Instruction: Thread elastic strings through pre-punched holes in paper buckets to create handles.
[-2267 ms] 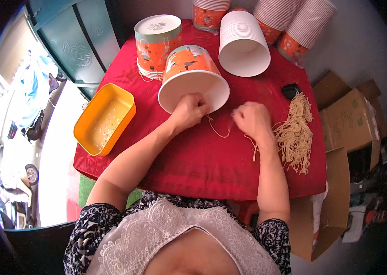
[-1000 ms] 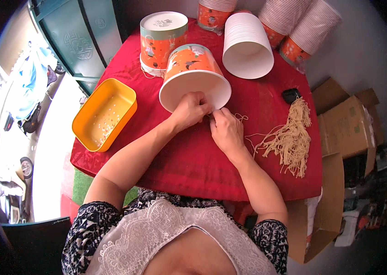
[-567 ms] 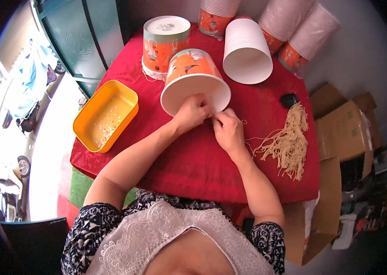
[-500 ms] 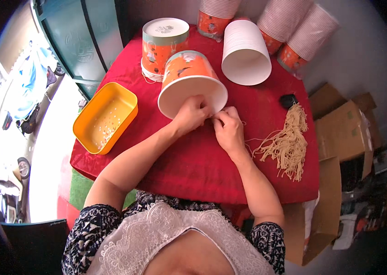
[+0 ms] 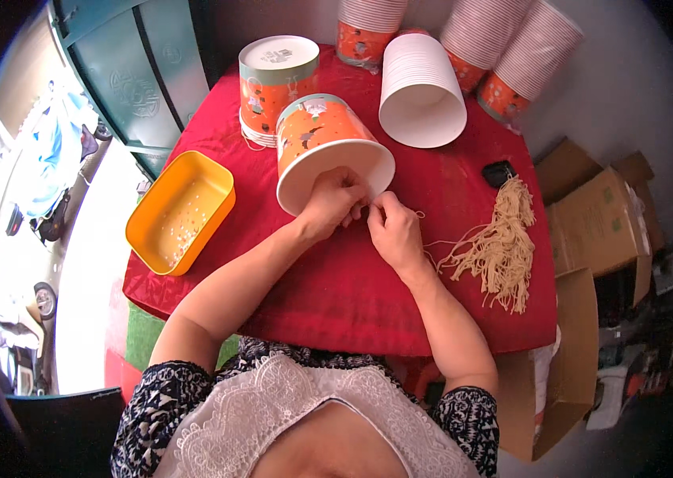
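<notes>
An orange paper bucket (image 5: pixel 322 127) with a grey-green band at its base lies tilted on the red-covered table, its white-rimmed mouth toward me. My left hand (image 5: pixel 335 201) reaches into the mouth with bent fingers closed together; what they hold is hidden. Just outside the rim, my right hand (image 5: pixel 395 233) pinches a thin string, and its fingertips nearly meet those of the left. A loop of string shows beside the right hand. To the right lies a bundle of beige strings (image 5: pixel 504 239) with a black tie (image 5: pixel 499 173) at its top.
Left on the table stands a yellow tub (image 5: pixel 221 179) with small pale bits inside. Behind the bucket are an upside-down bucket stack (image 5: pixel 279 76) and a lying white stack (image 5: pixel 422 92). More wrapped stacks (image 5: pixel 539 56) lean at the back. Cardboard boxes (image 5: pixel 595 223) stand off the right edge.
The view has shifted slightly. The bucket's mouth has tipped a little, and both hands have come slightly nearer to me. My right fingers are drawn more tightly together.
</notes>
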A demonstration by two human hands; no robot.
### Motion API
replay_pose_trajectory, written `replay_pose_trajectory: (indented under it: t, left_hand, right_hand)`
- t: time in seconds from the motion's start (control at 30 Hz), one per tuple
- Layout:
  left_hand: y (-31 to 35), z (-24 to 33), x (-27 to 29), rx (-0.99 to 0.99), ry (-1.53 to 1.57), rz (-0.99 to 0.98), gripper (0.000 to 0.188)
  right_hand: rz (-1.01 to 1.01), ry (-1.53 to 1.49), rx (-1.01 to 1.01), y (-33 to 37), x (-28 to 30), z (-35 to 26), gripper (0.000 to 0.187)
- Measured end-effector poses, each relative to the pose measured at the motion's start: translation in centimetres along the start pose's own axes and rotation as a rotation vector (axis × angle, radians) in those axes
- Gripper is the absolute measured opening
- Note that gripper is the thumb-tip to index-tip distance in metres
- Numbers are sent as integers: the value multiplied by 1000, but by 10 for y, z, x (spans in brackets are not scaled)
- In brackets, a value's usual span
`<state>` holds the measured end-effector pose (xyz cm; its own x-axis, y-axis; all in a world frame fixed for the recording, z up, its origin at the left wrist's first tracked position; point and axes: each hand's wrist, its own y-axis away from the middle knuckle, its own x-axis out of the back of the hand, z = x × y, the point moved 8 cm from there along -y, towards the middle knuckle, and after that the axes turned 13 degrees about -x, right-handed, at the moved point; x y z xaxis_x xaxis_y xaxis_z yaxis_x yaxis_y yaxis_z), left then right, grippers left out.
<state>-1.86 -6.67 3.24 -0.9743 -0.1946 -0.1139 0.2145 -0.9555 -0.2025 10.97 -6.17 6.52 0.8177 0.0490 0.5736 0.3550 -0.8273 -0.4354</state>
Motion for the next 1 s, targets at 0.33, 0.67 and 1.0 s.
replay_pose_trajectory:
  t: [0.33, 0.67, 1.0]
  left_hand:
    - [2, 3, 2, 9, -76, 22, 6]
    - [6, 18, 3, -400, -632, 8, 11]
    - [3, 10, 2, -316, -598, -57, 11]
  right_hand:
    - [-18, -17, -62, -2, 1, 2, 6]
    - [91, -38, -58, -4, 3, 5, 6]
    - [107, 23, -111, -7, -1, 8, 7]
